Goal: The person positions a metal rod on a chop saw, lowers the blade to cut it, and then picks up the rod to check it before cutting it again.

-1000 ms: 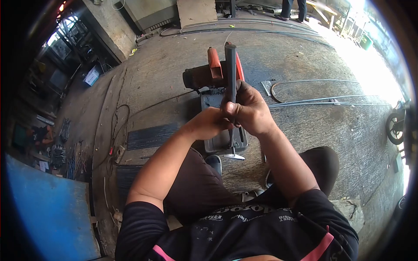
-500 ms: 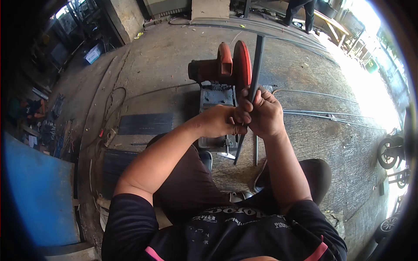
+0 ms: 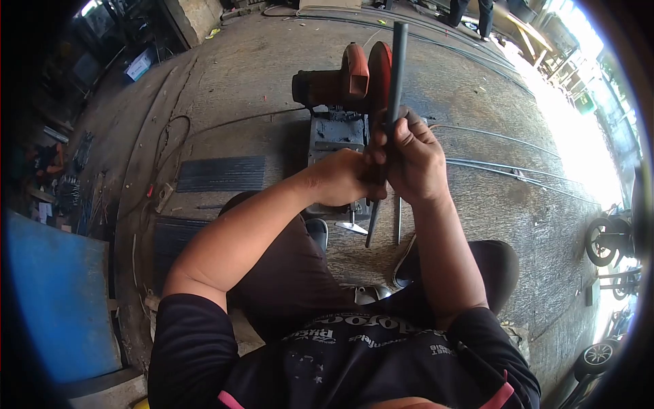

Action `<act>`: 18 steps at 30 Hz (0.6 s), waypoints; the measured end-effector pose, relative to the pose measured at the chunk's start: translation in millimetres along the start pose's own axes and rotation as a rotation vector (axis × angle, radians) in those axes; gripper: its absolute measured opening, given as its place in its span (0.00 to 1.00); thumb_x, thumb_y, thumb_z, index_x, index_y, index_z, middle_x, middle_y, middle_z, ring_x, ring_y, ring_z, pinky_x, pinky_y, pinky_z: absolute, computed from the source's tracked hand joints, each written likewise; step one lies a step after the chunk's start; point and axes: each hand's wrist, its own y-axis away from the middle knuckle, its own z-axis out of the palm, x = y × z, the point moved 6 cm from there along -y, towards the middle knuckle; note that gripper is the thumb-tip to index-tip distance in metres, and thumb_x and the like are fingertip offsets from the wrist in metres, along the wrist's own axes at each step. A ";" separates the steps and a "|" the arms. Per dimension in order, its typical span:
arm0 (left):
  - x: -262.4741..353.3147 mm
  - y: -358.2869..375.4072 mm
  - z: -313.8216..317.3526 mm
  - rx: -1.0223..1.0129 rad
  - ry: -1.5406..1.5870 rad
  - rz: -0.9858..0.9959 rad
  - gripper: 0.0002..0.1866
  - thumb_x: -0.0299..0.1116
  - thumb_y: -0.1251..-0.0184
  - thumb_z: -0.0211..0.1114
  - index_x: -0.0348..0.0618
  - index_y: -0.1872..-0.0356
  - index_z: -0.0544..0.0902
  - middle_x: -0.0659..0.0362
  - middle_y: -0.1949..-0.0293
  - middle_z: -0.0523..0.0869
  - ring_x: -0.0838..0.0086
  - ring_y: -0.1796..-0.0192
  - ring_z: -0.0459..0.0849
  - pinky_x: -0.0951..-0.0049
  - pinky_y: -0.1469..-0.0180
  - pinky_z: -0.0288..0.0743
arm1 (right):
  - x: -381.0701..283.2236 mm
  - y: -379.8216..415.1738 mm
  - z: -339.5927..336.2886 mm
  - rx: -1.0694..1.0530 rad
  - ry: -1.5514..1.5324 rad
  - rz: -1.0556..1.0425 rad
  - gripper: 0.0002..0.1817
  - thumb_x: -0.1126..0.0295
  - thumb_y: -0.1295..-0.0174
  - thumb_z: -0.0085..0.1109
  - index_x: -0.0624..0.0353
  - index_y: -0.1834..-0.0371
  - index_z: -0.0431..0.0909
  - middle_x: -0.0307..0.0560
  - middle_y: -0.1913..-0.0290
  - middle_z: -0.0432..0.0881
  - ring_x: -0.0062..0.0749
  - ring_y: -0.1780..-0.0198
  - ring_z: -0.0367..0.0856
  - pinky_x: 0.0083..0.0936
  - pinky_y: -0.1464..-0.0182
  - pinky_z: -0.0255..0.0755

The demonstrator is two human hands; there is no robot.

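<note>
My right hand (image 3: 417,158) is closed around a dark metal rod (image 3: 397,71), its fingers wrapped about the middle. The rod stands nearly upright in view, its lower end slanting toward my lap. Just left of it, my left hand (image 3: 346,178) is closed on the rod's lower part; its fingertips are partly hidden. Behind both hands is an orange cut-off saw (image 3: 355,71) on a dark metal base (image 3: 338,133). The rod passes in front of the saw's round guard. A small metal crank handle (image 3: 352,226) shows below my left hand.
Dark rods lie side by side in a flat bundle (image 3: 221,174) on the left, with a second bundle (image 3: 178,238) nearer. Long thin bars (image 3: 504,168) stretch across the floor to the right. A blue panel (image 3: 58,300) stands at left. A person's legs (image 3: 471,15) show far off.
Both hands still hold the rod. It has tipped more upright, its top shifting slightly left and higher in view. The whole view has shifted a little.
</note>
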 end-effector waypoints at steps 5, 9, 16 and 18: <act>-4.9 -4.5 0.7 0.058 0.023 0.127 0.10 0.36 0.39 0.67 0.42 0.62 0.83 0.53 0.65 0.87 0.58 0.57 0.85 0.62 0.51 0.76 | -2.9 -2.8 -6.1 0.060 0.083 -0.034 0.10 0.65 0.29 0.53 0.60 0.52 0.71 0.41 0.67 0.76 0.25 0.67 0.76 0.22 0.62 0.72; -0.6 -4.3 -5.9 0.146 0.100 0.175 0.07 0.31 0.37 0.65 0.41 0.61 0.83 0.52 0.65 0.87 0.61 0.59 0.87 0.65 0.54 0.78 | -11.4 -0.3 -12.8 0.133 0.518 -0.080 0.12 0.63 0.30 0.56 0.61 0.56 0.74 0.39 0.69 0.78 0.19 0.66 0.76 0.19 0.63 0.72; -6.0 -6.7 -13.9 0.409 0.252 0.210 0.09 0.30 0.39 0.67 0.36 0.60 0.83 0.50 0.65 0.88 0.63 0.60 0.88 0.67 0.56 0.79 | -7.6 7.7 -7.6 0.192 0.958 -0.121 0.20 0.62 0.36 0.64 0.66 0.49 0.77 0.46 0.64 0.85 0.23 0.60 0.82 0.22 0.57 0.75; -3.7 -10.0 -8.9 0.369 0.297 0.198 0.09 0.26 0.36 0.64 0.34 0.58 0.82 0.51 0.63 0.88 0.67 0.58 0.87 0.69 0.53 0.79 | -8.6 10.9 -12.4 0.272 0.883 -0.085 0.19 0.63 0.38 0.66 0.67 0.51 0.78 0.47 0.63 0.85 0.23 0.59 0.83 0.23 0.57 0.76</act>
